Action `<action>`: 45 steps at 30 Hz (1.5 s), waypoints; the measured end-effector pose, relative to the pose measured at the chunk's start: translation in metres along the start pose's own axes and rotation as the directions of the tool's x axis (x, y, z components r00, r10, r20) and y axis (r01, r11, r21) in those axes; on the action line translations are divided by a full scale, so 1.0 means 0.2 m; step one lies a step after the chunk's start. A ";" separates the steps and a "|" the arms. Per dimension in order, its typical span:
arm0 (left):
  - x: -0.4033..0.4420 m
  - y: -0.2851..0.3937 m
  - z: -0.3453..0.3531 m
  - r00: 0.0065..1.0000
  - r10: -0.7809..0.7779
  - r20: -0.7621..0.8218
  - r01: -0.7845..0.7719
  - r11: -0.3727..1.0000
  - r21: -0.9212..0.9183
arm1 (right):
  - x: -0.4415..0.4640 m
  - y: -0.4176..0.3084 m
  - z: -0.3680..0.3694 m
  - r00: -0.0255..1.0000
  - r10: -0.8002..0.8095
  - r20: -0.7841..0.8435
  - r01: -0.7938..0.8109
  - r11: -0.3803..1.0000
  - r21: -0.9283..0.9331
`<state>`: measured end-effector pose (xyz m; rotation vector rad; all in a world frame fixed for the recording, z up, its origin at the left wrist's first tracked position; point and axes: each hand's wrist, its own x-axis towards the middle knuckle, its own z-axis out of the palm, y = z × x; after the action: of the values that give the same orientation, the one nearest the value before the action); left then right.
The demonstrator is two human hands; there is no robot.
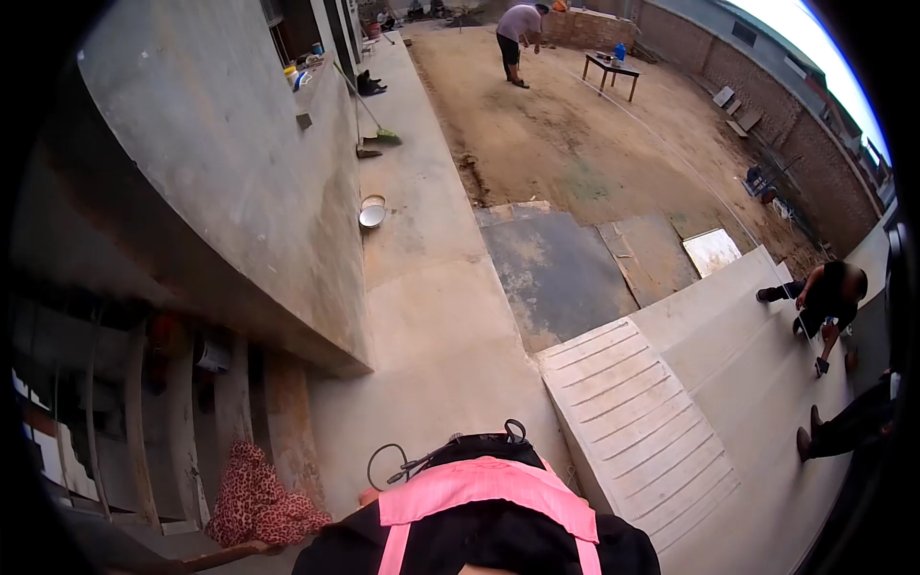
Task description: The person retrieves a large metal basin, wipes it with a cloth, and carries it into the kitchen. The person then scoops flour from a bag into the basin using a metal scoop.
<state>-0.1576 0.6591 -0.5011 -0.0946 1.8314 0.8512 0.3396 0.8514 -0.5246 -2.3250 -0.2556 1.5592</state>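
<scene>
Below me are the pink apron (pixel 498 489) I wear and my black sleeves. A small skin-toned patch at the apron's left edge may be part of my left hand (pixel 368 496); its fingers are hidden. My right hand is out of sight. Just beyond the apron's top edge is a black item (pixel 484 447) with thin looped cords, its kind unclear. To my left a leopard-print cloth (pixel 257 503) hangs by the stair rail (pixel 225 558). I cannot see either hand holding anything.
A ribbed concrete ramp (pixel 642 422) slopes at right, beside steps where a crouching person (pixel 829 302) holds a line. Another person (pixel 520 34) bends near a table (pixel 611 69) in the dirt yard. A broom (pixel 383 137) and bowl (pixel 372 217) lie along the walkway wall.
</scene>
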 end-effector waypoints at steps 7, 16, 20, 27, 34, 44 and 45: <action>0.39 0.38 0.10 1.000 0.015 0.010 -0.014 0.994 -0.113 | 0.16 -0.58 0.51 0.991 -0.100 0.084 0.105 0.993 -0.056; 1.03 1.23 0.34 0.998 0.046 -0.037 -0.053 0.979 -0.198 | 0.53 -1.38 1.26 0.990 -0.070 0.123 0.080 0.994 -0.079; 1.37 1.76 0.46 0.995 0.057 -0.085 -0.076 0.970 -0.229 | 0.63 -1.90 1.60 0.996 0.049 0.079 -0.049 0.999 0.005; 1.73 2.60 0.58 0.988 0.081 -0.133 -0.118 0.947 -0.300 | 0.76 -3.08 2.37 0.963 -0.154 0.222 0.208 0.947 -0.246; 2.40 3.40 0.74 0.995 0.029 -0.097 -0.059 0.946 -0.318 | 0.83 -4.14 3.32 0.847 -0.401 0.349 0.448 0.892 -0.064; 3.57 4.95 0.65 0.937 0.163 0.308 0.078 0.763 -0.642 | 0.91 -4.59 3.59 1.000 0.003 0.017 -0.003 1.000 -0.024; 3.63 5.23 0.75 0.970 0.187 0.157 -0.084 0.860 -0.503 | 0.96 -4.60 3.63 0.998 0.055 -0.020 -0.055 0.998 0.008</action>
<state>-0.8139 1.7558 -0.6125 -0.1967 1.4062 1.3704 -0.2249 1.8925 -0.6062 -2.3594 -0.1822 1.5585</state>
